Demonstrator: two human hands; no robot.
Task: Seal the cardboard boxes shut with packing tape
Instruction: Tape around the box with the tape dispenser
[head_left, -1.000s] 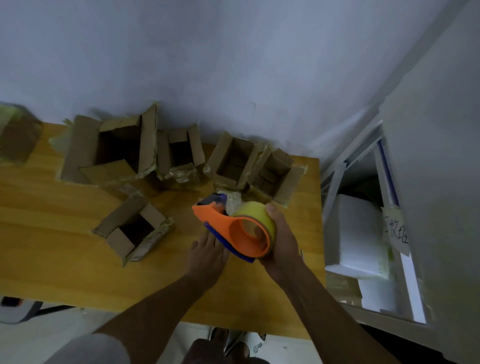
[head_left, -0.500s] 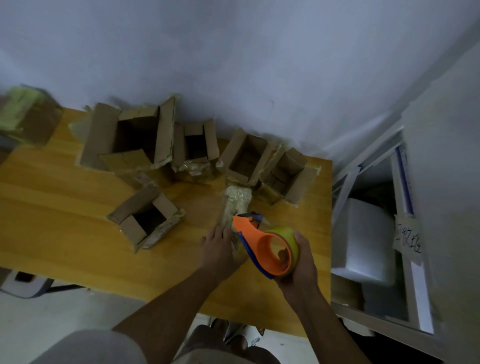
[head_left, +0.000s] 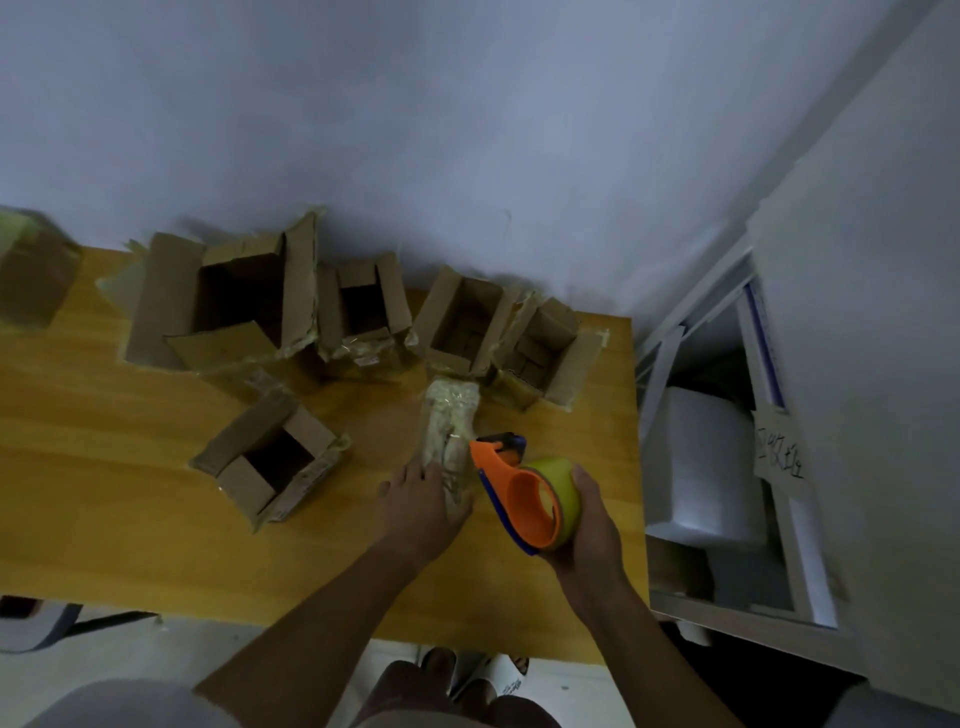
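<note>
The largest box (head_left: 228, 306) stands at the back left of the surface (head_left: 104, 493), flaps spread, and you see nothing inside it; three smaller boxes (head_left: 462, 322) stand beside it along the wall, also open, their inside too dark to tell; one more small box (head_left: 270, 462) lies alone nearer to you, open. I judge all of them light and thin, easy to crush; hold them by the side walls, press the flaps flat. Your left hand (head_left: 421, 499) rests with straight fingers on a clear packet (head_left: 449, 431); it looks soft and slippery. Your right hand (head_left: 587, 514) grips the tape dispenser (head_left: 524, 493) around its yellow roll; it is stiff, so hold it firmly.
</note>
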